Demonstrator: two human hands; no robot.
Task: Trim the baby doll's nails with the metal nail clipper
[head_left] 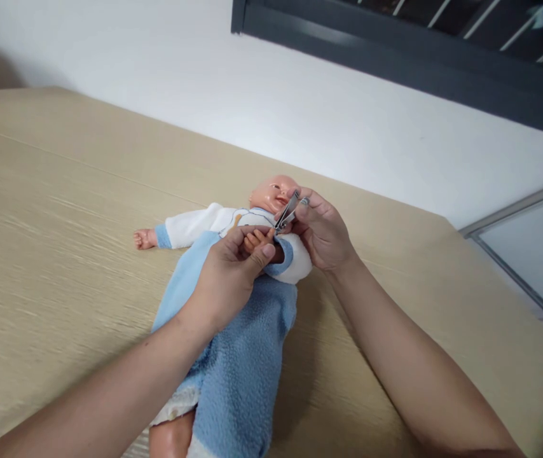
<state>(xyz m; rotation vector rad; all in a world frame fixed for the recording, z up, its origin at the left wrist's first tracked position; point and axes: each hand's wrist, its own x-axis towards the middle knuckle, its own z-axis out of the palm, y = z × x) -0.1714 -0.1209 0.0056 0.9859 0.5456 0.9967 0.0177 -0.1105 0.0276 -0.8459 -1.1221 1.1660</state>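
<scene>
A baby doll [247, 343] in a blue and white fleece outfit lies on its back on the wooden table. My left hand [233, 267] is closed around the doll's small hand [257, 240], with the thumb pressed along its near side. In my right hand [322, 226] is a silver nail clipper [288, 211], held between thumb and fingers with its lever raised. The clipper's jaws are at the doll's fingertips; whether they touch a finger I cannot tell. The doll's other arm [195, 226] stretches out to the left on the table.
The pale wooden table [61, 254] spreads wide on both sides of the doll. Behind it rises a white wall [157, 70] with a dark-framed window [348, 38]. A metal-edged white panel [538, 235] stands beyond the right edge.
</scene>
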